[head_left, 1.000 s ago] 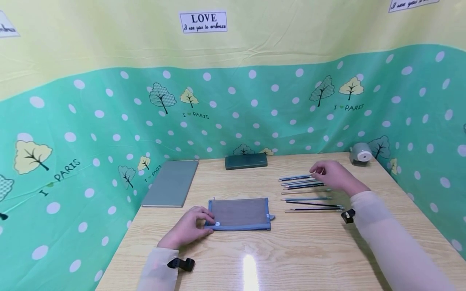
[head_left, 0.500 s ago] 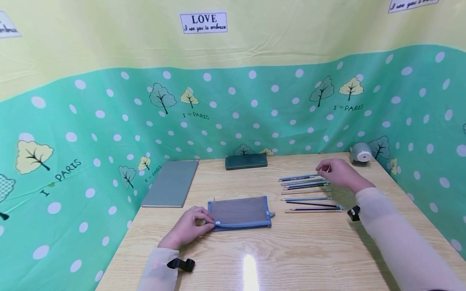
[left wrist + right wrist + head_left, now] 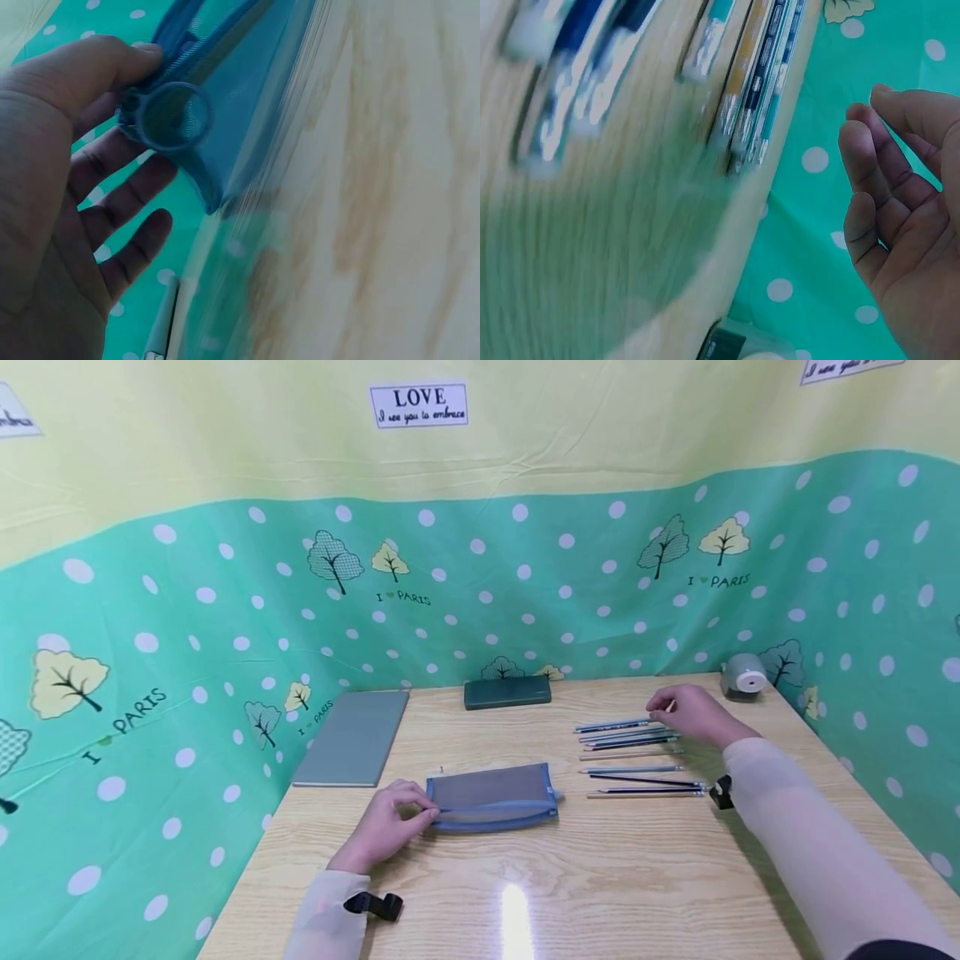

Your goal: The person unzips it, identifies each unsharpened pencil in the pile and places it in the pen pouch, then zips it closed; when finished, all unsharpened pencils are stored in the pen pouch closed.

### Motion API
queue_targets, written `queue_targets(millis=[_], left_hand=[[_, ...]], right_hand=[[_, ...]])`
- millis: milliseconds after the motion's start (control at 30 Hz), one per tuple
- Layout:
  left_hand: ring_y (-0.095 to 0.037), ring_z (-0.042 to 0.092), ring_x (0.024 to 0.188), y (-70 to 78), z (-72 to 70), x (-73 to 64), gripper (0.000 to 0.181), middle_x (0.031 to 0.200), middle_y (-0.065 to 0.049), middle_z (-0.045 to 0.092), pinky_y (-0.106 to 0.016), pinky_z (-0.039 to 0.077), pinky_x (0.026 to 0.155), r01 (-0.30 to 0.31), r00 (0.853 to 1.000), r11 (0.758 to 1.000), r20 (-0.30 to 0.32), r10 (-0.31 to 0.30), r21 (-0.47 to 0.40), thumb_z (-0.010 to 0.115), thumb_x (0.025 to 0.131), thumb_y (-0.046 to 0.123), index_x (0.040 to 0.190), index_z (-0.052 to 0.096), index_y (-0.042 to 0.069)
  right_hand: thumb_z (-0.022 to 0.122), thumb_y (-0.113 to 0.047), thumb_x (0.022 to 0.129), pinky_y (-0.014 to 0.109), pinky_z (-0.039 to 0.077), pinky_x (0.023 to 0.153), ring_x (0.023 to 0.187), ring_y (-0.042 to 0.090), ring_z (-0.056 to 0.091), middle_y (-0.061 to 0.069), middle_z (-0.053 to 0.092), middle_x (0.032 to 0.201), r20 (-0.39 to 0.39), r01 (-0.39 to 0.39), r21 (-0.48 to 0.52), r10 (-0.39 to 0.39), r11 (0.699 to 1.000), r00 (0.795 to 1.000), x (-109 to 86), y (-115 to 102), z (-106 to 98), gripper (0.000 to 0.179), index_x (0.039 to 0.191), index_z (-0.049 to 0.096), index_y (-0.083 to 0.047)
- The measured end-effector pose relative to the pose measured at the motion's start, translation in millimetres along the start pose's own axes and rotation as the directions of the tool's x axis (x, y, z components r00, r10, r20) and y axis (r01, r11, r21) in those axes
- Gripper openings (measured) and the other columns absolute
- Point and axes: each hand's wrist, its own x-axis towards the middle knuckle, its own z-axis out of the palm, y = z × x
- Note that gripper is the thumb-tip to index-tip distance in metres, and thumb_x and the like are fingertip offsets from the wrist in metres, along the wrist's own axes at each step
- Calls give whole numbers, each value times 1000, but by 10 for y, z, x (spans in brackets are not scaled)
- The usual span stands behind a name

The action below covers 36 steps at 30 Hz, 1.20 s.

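My left hand [image 3: 392,822] pinches the near left corner of a blue mesh zip pouch [image 3: 491,785] between thumb and index finger. In the left wrist view the pouch's zip pull ring [image 3: 208,120] hangs beside the fingertips, and the other fingers are spread loosely. The near edge of the pouch is lifted, so the zip side gapes from the lower layer. Over the far right ends of several pencils [image 3: 645,782] hovers my right hand [image 3: 692,714]. The right wrist view shows its fingers loosely bent with nothing between them, apart from the pencils' ends [image 3: 761,82].
A grey-green notebook [image 3: 352,739] lies at the back left of the wooden table [image 3: 585,877]. A dark green case [image 3: 507,693] sits at the back middle, and a pencil sharpener [image 3: 741,681] at the back right corner. Printed cloth [image 3: 525,602] hangs behind.
My left hand has raised the pouch's near edge, which lay flat before. The right hand has drawn slightly right from the pencils, then a little back left.
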Motion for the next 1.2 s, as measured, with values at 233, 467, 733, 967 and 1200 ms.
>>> queue_targets(millis=[233,467,733,967,1200], left_hand=[[-14,65,95,3,13,2,17,92,9,72,-44,53,93,28,998,993,-60,-35,-116,83,91,12,90,79,29],[-17,64,88,-20,32,6,16,88,4,71,-48,52,88,28,992,991,-119,-44,-135,80,90,-1,89,78,15],[-16,65,88,-30,-1,4,16,89,9,71,-42,52,84,5,993,987,-117,-24,-159,80,94,10,91,78,26],[-17,65,88,-30,-13,-2,17,89,9,70,-41,53,84,6,994,990,-111,-23,-144,81,93,9,91,78,25],[-17,65,88,-31,-15,-6,16,89,9,70,-44,53,83,11,994,989,-108,-27,-150,81,93,8,92,78,24]], right_hand=[[69,-11,101,42,55,78,93,23,62,5,70,102,24,8,23,-8,1000,1000,88,-26,112,15,113,75,-5],[71,-8,99,48,55,84,94,25,65,6,71,102,43,-5,-15,6,1000,999,205,-16,185,11,108,77,-6],[66,-6,101,49,56,85,97,27,66,10,72,106,102,-52,-36,56,998,993,325,3,186,13,109,77,-4],[68,-8,101,49,57,85,93,24,68,7,74,102,134,-39,-89,51,995,990,425,23,222,11,104,79,-8],[69,-8,100,49,57,86,90,22,67,4,75,98,142,-32,-131,51,991,989,505,19,245,11,100,80,-10]])
